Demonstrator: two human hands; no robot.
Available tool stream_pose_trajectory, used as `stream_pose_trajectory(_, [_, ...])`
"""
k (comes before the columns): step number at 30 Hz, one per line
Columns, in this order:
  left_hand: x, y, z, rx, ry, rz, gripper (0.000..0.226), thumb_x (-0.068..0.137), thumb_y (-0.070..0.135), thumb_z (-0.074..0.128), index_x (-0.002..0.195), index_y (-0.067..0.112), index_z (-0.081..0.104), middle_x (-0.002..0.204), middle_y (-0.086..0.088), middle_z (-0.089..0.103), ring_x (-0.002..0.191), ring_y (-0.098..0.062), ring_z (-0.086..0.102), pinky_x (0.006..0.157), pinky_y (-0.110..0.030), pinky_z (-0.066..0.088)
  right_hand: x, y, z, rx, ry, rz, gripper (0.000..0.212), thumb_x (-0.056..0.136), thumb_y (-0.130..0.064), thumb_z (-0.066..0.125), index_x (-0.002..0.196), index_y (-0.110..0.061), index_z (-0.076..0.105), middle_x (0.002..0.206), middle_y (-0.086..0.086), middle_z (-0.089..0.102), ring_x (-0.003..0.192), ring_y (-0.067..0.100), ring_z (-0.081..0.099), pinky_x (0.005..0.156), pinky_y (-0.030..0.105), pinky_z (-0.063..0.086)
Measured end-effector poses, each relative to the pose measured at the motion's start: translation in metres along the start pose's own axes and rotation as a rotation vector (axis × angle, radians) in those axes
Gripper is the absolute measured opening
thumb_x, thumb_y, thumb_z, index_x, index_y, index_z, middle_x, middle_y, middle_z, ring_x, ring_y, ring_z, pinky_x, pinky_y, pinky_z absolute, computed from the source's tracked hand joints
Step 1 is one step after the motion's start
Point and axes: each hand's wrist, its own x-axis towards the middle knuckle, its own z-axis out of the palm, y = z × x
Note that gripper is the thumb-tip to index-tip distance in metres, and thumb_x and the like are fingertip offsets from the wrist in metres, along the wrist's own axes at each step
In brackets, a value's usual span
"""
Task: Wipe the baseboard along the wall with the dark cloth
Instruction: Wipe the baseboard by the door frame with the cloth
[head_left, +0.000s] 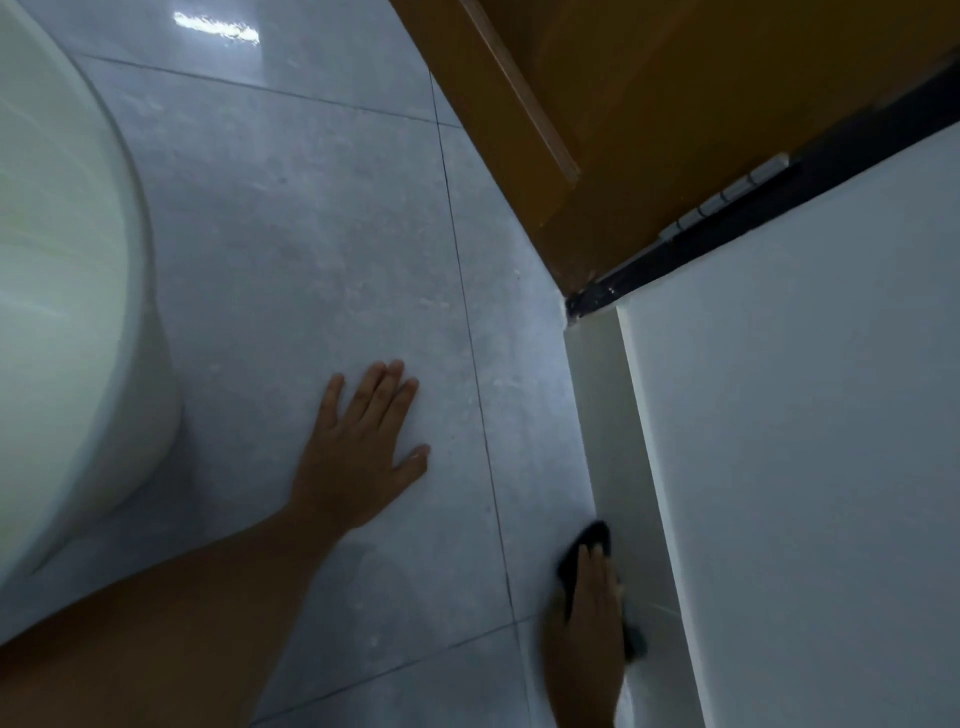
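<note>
- The floor (291, 249) is pale grey tile with thin dark grout lines; a glare of light sits on it near the top of the view.
- The wall (810, 415) is plain white and fills the right side, running from the lower edge up to a dark strip at the door frame.
- A white rounded fixture (67, 291) bulges in from the left edge; its base meets the floor just left of the left arm.
- A brown wooden door (649, 104) stands at the top right, with a pale metal hinge (727, 200) on the edge where it meets the dark strip.
- The baseboard (608, 415) is a white band along the foot of the wall, running from the door frame down to the lower edge of the view.
- The left hand (363, 447) lies flat on the floor, palm down, fingers spread and holding nothing; it is well apart from the other hand.
- The right hand (592, 608) presses against the baseboard at the lower right, fingers laid over the cloth.
- The dark cloth (589, 538) is under the right fingers, touching the baseboard where it meets the floor; part of it shows past the fingertips.
</note>
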Motion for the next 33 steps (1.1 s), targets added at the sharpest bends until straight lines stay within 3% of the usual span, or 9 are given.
stream_pose_trajectory(2, [0.0, 0.0, 0.0, -0.006, -0.004, -0.001, 0.069, 0.087, 0.051, 0.049, 0.14, 0.007, 0.045, 0.151, -0.013, 0.039, 0.14, -0.026, 0.034, 0.115, -0.055, 0.018, -0.019, 0.011, 0.001, -0.038, 0.027, -0.004, 0.07, 0.087, -0.018, 0.034, 0.152, -0.027, 0.01, 0.157, 0.003, 0.025, 0.12, 0.035, 0.043, 0.115, 0.03, 0.018])
stream_pose_trajectory(6, [0.0, 0.0, 0.001, 0.007, -0.013, 0.002, 0.07, 0.087, 0.051, 0.047, 0.141, 0.007, 0.044, 0.152, -0.013, 0.037, 0.141, -0.027, 0.032, 0.116, -0.054, 0.015, 0.015, -0.029, -0.003, 0.01, -0.031, 0.112, 0.057, 0.091, -0.02, 0.035, 0.146, -0.008, 0.029, 0.142, 0.018, 0.048, 0.124, 0.041, 0.049, 0.099, 0.051, 0.044])
stream_pose_trajectory(12, [0.0, 0.0, 0.001, 0.019, -0.024, 0.002, 0.071, 0.088, 0.053, 0.044, 0.143, 0.008, 0.042, 0.153, -0.013, 0.035, 0.141, -0.027, 0.031, 0.116, -0.054, 0.015, 0.184, -0.133, -0.017, 0.021, -0.087, -0.034, 0.06, 0.101, -0.042, 0.028, 0.148, -0.006, 0.026, 0.155, 0.014, 0.027, 0.143, 0.029, 0.022, 0.116, 0.042, 0.019])
stream_pose_trajectory(16, [0.0, 0.0, 0.0, -0.001, -0.044, -0.006, 0.072, 0.088, 0.055, 0.042, 0.144, 0.009, 0.04, 0.154, -0.011, 0.033, 0.143, -0.025, 0.029, 0.117, -0.052, 0.012, 0.254, -0.157, -0.021, -0.324, -0.168, -0.234, 0.06, 0.102, -0.041, 0.021, 0.151, -0.007, 0.016, 0.157, 0.019, 0.017, 0.145, 0.034, 0.012, 0.119, 0.044, 0.005])
stream_pose_trajectory(21, [0.001, -0.001, -0.001, -0.003, -0.034, -0.006, 0.071, 0.086, 0.053, 0.046, 0.142, 0.009, 0.043, 0.152, -0.012, 0.037, 0.141, -0.025, 0.032, 0.116, -0.054, 0.016, 0.143, -0.06, -0.033, -0.614, -0.178, -0.48, 0.054, 0.092, -0.015, 0.029, 0.143, 0.001, 0.032, 0.149, 0.026, 0.032, 0.138, 0.041, 0.031, 0.115, 0.049, 0.012])
stream_pose_trajectory(26, [0.0, -0.001, -0.004, -0.018, -0.086, -0.014, 0.071, 0.088, 0.053, 0.042, 0.142, 0.008, 0.043, 0.152, -0.012, 0.036, 0.141, -0.025, 0.032, 0.116, -0.054, 0.016, 0.021, 0.027, -0.07, -0.894, -0.426, -0.607, 0.05, 0.095, -0.008, 0.015, 0.128, 0.003, 0.051, 0.134, 0.021, 0.055, 0.128, 0.039, 0.038, 0.113, 0.052, 0.013])
stream_pose_trajectory(28, [0.0, -0.001, -0.004, -0.033, -0.09, -0.012, 0.071, 0.088, 0.053, 0.041, 0.142, 0.008, 0.042, 0.153, -0.012, 0.036, 0.141, -0.026, 0.032, 0.116, -0.054, 0.015, 0.033, 0.017, -0.077, -0.942, -0.481, -0.623, 0.044, 0.089, -0.009, 0.029, 0.114, 0.001, 0.064, 0.121, 0.019, 0.065, 0.121, 0.037, 0.041, 0.106, 0.052, 0.025])
stream_pose_trajectory(31, [0.0, -0.001, -0.003, -0.047, -0.072, -0.007, 0.071, 0.088, 0.053, 0.041, 0.142, 0.007, 0.043, 0.152, -0.012, 0.036, 0.141, -0.027, 0.033, 0.116, -0.054, 0.014, 0.111, -0.046, -0.088, -0.996, -0.324, -0.582, 0.044, 0.081, -0.019, 0.054, 0.12, 0.0, 0.063, 0.125, 0.023, 0.061, 0.122, 0.04, 0.05, 0.106, 0.05, 0.036])
stream_pose_trajectory(33, [0.0, -0.001, -0.003, -0.057, -0.054, -0.006, 0.071, 0.087, 0.052, 0.042, 0.141, 0.007, 0.044, 0.152, -0.012, 0.037, 0.14, -0.027, 0.034, 0.116, -0.053, 0.013, 0.178, -0.093, -0.09, -1.035, -0.06, -0.6, 0.052, 0.093, -0.022, 0.042, 0.139, 0.002, 0.041, 0.145, 0.024, 0.041, 0.137, 0.039, 0.033, 0.115, 0.05, 0.02])
